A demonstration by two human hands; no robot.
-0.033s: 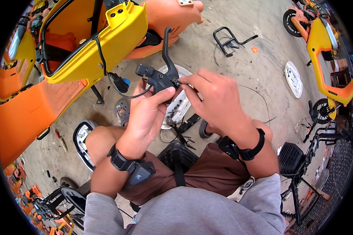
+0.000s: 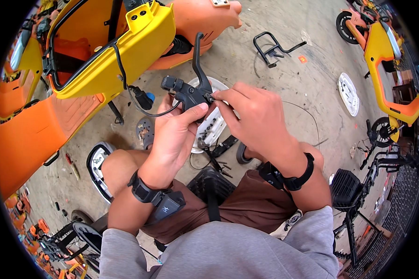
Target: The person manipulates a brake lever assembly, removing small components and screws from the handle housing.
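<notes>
**Brake lever in hand on a workshop floor**

You sit over a stained concrete floor, a yellow scooter shell and orange panels to your left. Your left hand closes around a black brake lever assembly held up in front of you; your right hand pinches its right end with narrowed fingertips. A white plate of small parts lies below. Nothing has shifted since the earlier frame.

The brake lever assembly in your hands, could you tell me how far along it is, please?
Done: the black brake lever assembly is off any handlebar, its cable hanging loose. In hand: the left hand grips its body while the right hand pinches its end. Left: loose screws wait on the white plate below.
</notes>
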